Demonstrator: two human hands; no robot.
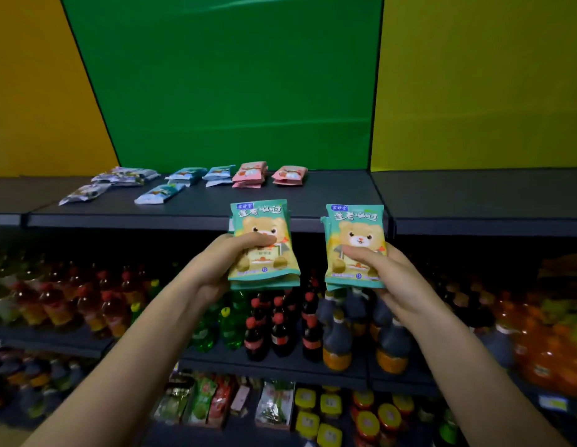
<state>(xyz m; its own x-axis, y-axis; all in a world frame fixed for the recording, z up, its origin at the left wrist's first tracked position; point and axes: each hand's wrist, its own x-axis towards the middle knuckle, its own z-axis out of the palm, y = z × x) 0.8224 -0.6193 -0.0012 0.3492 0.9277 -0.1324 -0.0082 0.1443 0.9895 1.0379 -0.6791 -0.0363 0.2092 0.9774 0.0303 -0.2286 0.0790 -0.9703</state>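
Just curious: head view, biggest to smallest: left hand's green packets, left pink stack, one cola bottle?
1. green packets, though nearest the camera.
2. cola bottle and pink stack look alike; unranked.

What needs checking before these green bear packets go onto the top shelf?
1. Left hand grips left green stack: ok.
2. Right hand grips right green stack: ok.
3. Bare top shelf to the right of the pink packets: ok.
4. Both stacks print-side up, same orientation: ok.
5. Packets per stack: cannot tell.
6. Stacks lifted above the shelf lip: cannot tell.
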